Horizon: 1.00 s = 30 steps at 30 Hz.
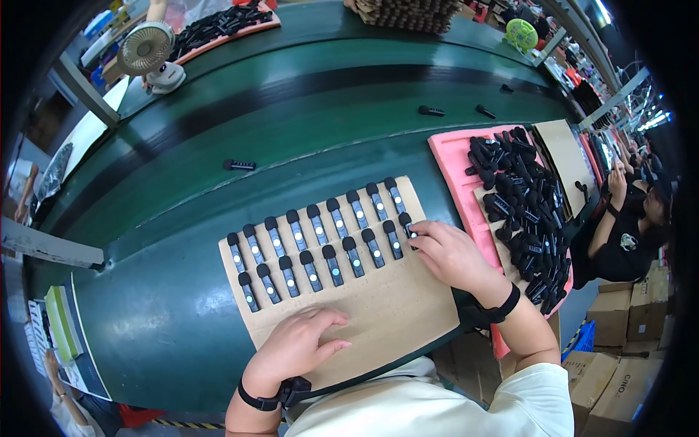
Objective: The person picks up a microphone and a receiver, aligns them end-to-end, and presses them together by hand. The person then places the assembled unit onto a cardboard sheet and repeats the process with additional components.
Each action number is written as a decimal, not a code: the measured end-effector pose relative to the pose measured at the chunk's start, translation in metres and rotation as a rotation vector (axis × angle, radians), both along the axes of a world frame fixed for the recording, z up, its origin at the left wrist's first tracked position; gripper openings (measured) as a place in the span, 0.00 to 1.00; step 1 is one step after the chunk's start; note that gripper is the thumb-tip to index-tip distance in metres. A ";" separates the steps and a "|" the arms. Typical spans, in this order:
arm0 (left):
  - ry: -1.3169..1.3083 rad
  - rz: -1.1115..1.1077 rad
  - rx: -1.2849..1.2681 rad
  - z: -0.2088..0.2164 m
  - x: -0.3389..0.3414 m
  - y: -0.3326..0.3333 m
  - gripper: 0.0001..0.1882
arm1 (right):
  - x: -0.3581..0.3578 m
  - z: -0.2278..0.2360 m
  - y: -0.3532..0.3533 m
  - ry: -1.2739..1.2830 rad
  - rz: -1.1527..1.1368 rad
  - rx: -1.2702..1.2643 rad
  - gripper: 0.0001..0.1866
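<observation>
At the near edge of the green tabletop [160,291]: cardboard sheet [386,320], two rows of black mics [297,231]. Left hand [302,341] loosely curled, empty, over sheet's near-left corner. Right hand [462,258] palm-down, pinching one mic [405,218] at near row's right end, body partly hidden. Pink foam tray [453,166], tabletop's right edge, heaped. Far room cut off.

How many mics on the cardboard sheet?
18 mics on the cardboard sheet: nine in the far row, nine in the near row. The near row's rightmost is partly covered by the right hand; none looks fully hidden.
</observation>
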<state>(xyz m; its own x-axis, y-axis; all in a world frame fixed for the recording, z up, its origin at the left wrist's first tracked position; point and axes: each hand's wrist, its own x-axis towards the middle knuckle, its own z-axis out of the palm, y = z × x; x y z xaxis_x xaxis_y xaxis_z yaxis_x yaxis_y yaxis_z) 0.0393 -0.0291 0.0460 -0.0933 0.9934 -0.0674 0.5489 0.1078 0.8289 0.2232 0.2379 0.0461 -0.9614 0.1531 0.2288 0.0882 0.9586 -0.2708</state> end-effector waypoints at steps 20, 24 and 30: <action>0.067 0.457 0.173 0.056 -0.151 -0.030 0.04 | -0.093 0.017 0.181 -0.106 -0.353 0.011 0.19; 0.188 0.602 0.071 0.044 -0.215 -0.018 0.04 | -0.127 -0.007 0.206 -0.093 -0.418 0.092 0.19; 0.232 0.569 0.210 0.012 -0.275 0.004 0.06 | -0.156 -0.017 0.211 -0.194 -0.455 0.087 0.16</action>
<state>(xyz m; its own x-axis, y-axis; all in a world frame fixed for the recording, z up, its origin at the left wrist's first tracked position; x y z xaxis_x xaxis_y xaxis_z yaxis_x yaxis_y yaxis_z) -0.2358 -0.0251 0.0584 -0.5978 0.7742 0.2080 0.6211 0.2832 0.7308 0.0670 0.4492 0.0292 -0.8276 0.5551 0.0835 0.5434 0.8295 -0.1288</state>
